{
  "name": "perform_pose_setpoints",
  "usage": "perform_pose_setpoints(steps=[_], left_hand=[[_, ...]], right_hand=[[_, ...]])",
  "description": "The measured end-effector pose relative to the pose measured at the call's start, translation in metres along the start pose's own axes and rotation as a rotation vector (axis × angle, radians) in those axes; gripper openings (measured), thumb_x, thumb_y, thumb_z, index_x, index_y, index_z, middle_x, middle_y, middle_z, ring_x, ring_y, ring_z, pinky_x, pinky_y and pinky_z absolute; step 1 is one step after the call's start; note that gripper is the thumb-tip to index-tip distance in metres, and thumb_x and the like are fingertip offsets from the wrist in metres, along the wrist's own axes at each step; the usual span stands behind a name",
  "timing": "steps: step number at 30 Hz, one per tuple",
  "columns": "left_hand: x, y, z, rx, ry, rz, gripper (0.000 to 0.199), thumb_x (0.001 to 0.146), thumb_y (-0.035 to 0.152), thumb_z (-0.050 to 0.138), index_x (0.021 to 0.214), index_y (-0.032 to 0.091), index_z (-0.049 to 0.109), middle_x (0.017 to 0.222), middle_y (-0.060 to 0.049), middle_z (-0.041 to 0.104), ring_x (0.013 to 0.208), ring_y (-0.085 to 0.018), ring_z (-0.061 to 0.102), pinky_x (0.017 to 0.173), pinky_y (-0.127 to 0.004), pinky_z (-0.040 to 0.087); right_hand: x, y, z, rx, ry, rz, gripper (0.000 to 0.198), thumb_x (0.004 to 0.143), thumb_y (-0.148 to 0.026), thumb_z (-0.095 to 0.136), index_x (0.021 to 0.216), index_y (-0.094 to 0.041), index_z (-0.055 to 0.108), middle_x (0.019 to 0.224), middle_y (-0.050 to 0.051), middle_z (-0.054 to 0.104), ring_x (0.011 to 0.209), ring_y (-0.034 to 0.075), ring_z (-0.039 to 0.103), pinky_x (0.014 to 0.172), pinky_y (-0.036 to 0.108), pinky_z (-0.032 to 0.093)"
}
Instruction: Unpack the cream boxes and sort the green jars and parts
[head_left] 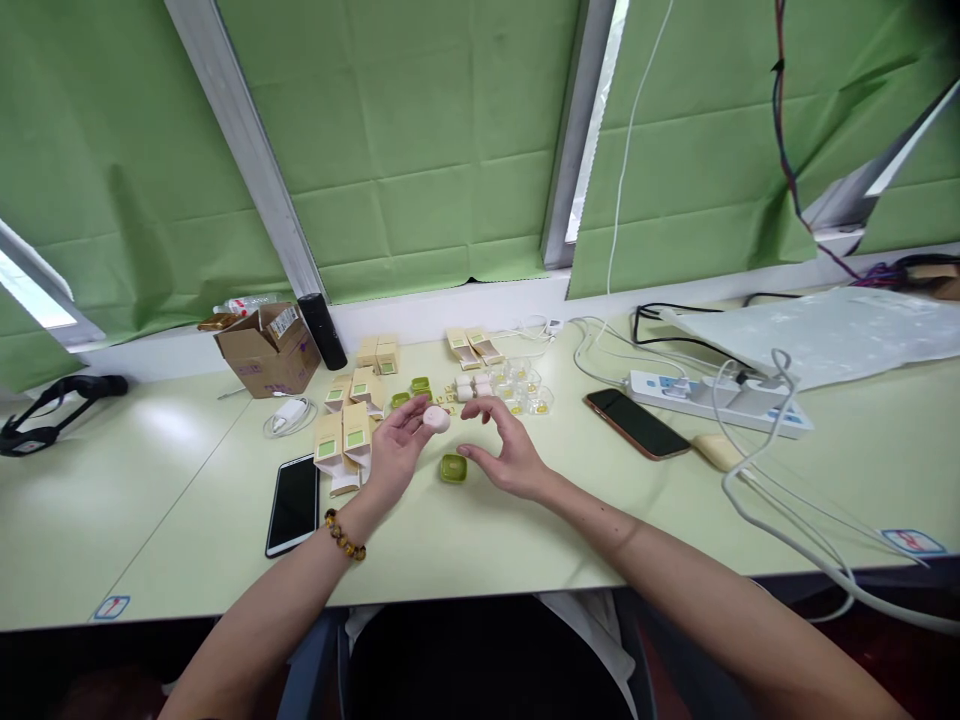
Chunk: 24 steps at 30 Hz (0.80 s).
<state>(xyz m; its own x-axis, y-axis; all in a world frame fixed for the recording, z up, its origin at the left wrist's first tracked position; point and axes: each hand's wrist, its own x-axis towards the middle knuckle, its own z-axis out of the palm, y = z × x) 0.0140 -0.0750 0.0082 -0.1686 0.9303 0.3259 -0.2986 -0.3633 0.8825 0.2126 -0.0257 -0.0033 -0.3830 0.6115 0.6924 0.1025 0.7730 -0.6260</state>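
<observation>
Pale pink round piece (436,419) sits at the fingertips of a person's left hand (396,440), held above a pale worktop (525,540) in the head-camera view. The left thumb and fingers pinch the piece near its edge, its flat face turned toward the camera; the outline is close to circular, so no long axis stands out. Opposite, the right hand (514,450) holds nothing visible, its thumb and forefinger spread apart in a curve that faces the piece. From those right fingertips, the piece lies to the left, across a narrow gap; the left hand, already on it, is the nearer of the two.

Below that gap, a small green tray (453,468) rests on the worktop, just beside the right thumb tip; whether the two touch cannot be told. Beyond the hands are white cylinders (472,387) and clear plastic cups (538,401), with two more green containers (421,385) farther to the left. Cream cartons (328,437) with green panels stand beside the left hand, near a dark-screened phone (294,505). Past the right hand, a second phone (637,424) lies by a white power strip (712,398). A beaded bracelet (344,536) circles the left wrist.
</observation>
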Motion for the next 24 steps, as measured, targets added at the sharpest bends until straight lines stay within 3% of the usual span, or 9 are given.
perform_pose_setpoints(steps=[5, 10, 14, 18, 21, 24], left_hand=[[-0.015, -0.008, 0.009, 0.135, -0.108, 0.173, 0.046, 0.079, 0.021, 0.089, 0.122, 0.024, 0.074, 0.123, -0.01, 0.07, 0.12, -0.026, 0.066, 0.11, -0.046, 0.055], [-0.023, -0.009, 0.012, 0.203, -0.141, 0.227, 0.045, 0.079, 0.019, 0.088, 0.122, 0.025, 0.073, 0.127, -0.009, 0.065, 0.122, -0.026, 0.064, 0.11, -0.046, 0.055], [-0.022, -0.004, 0.012, 0.212, -0.178, 0.288, 0.051, 0.084, 0.02, 0.084, 0.131, 0.026, 0.066, 0.135, -0.011, 0.062, 0.132, -0.03, 0.059, 0.117, -0.051, 0.049], [-0.018, -0.002, 0.008, 0.278, -0.068, 0.283, 0.037, 0.089, 0.026, 0.078, 0.125, 0.024, 0.07, 0.134, -0.012, 0.062, 0.13, -0.029, 0.059, 0.115, -0.046, 0.05], [-0.013, -0.005, 0.004, 0.331, 0.004, 0.267, 0.026, 0.089, 0.026, 0.078, 0.115, 0.023, 0.074, 0.127, -0.012, 0.065, 0.124, -0.028, 0.061, 0.108, -0.042, 0.051], [-0.01, -0.007, 0.002, 0.351, 0.032, 0.248, 0.02, 0.089, 0.024, 0.077, 0.108, 0.022, 0.076, 0.122, -0.011, 0.067, 0.12, -0.026, 0.061, 0.104, -0.039, 0.051]], right_hand=[[-0.003, -0.001, 0.007, -0.075, -0.007, -0.122, 0.031, 0.092, -0.027, 0.067, 0.121, -0.028, 0.057, 0.115, 0.011, 0.065, 0.109, 0.031, 0.06, 0.094, 0.05, 0.052], [-0.005, -0.001, 0.009, -0.097, 0.03, -0.159, 0.026, 0.091, -0.023, 0.066, 0.116, -0.028, 0.061, 0.112, 0.011, 0.065, 0.107, 0.031, 0.061, 0.091, 0.051, 0.053], [0.001, -0.001, 0.005, 0.167, 0.078, 0.024, 0.026, 0.09, -0.032, 0.071, 0.114, -0.027, 0.062, 0.116, 0.01, 0.066, 0.109, 0.028, 0.062, 0.096, 0.049, 0.053], [0.011, 0.001, -0.004, 0.615, 0.027, 0.258, 0.042, 0.079, -0.041, 0.085, 0.112, -0.026, 0.063, 0.114, 0.008, 0.068, 0.099, 0.023, 0.066, 0.085, 0.039, 0.058], [0.014, 0.0, -0.008, 0.809, 0.023, 0.327, 0.046, 0.073, -0.035, 0.091, 0.109, -0.027, 0.064, 0.111, 0.005, 0.07, 0.09, 0.02, 0.068, 0.08, 0.036, 0.059], [0.014, -0.004, -0.008, 0.861, 0.028, 0.343, 0.046, 0.07, -0.031, 0.093, 0.106, -0.026, 0.066, 0.112, 0.005, 0.07, 0.087, 0.019, 0.069, 0.081, 0.037, 0.06]])
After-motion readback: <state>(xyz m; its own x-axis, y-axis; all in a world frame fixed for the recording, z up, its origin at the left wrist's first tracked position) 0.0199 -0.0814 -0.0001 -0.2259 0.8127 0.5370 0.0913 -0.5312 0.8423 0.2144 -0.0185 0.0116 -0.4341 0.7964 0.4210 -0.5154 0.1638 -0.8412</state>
